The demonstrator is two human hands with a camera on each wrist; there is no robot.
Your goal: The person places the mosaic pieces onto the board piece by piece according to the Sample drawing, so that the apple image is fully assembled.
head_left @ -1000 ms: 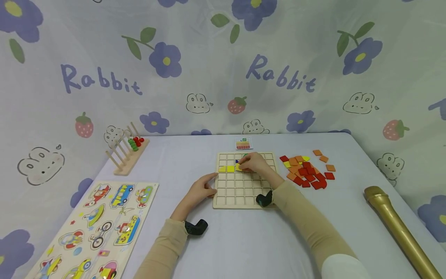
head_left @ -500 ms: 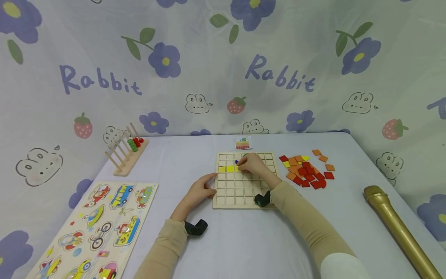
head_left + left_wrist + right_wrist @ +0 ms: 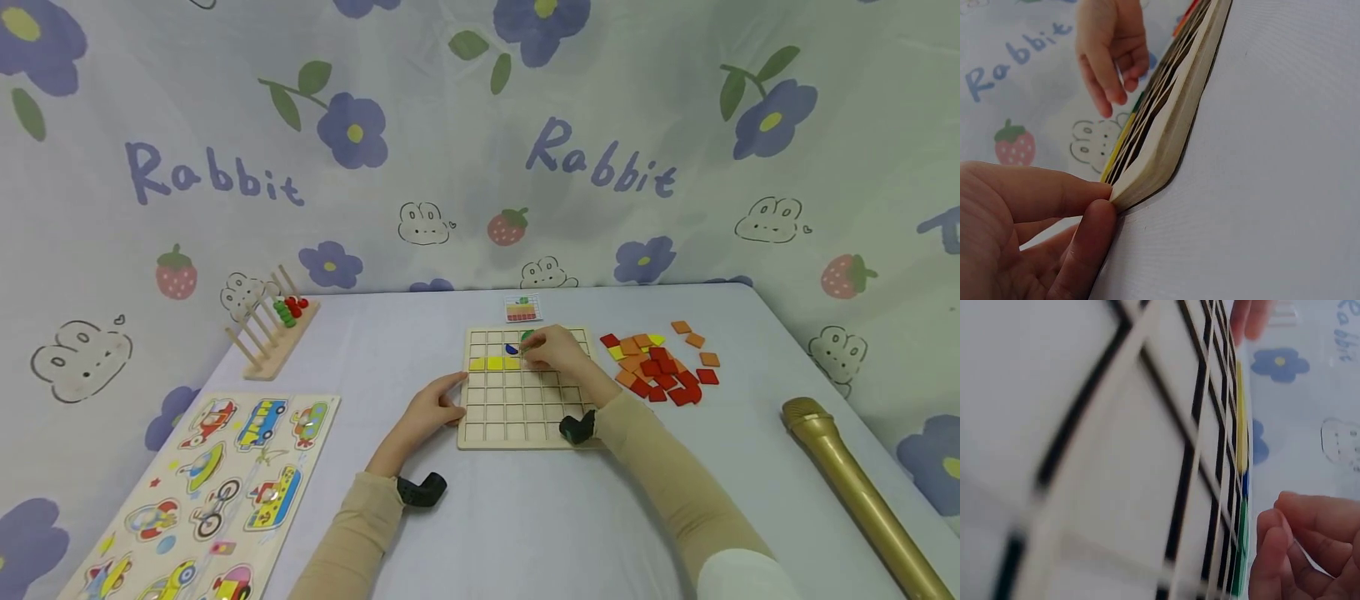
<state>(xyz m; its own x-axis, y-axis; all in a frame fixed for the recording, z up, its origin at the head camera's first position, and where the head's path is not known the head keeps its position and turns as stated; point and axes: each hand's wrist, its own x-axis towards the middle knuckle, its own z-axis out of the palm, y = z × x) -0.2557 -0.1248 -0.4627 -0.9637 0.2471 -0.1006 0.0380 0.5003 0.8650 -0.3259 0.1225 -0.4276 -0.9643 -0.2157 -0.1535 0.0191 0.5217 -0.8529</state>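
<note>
Backing wht tbl w/ grid bd: floral cloth.

It looks like a children's play area; in what building cannot be told. A white fabric backdrop printed with purple flowers and cartoon rabbits fills the upper frame; a white-covered table holds a pale puzzle board with colourful vehicles at lower left, a tan wooden bead-and-peg rack at middle left and a pale wooden grid board at centre
</note>
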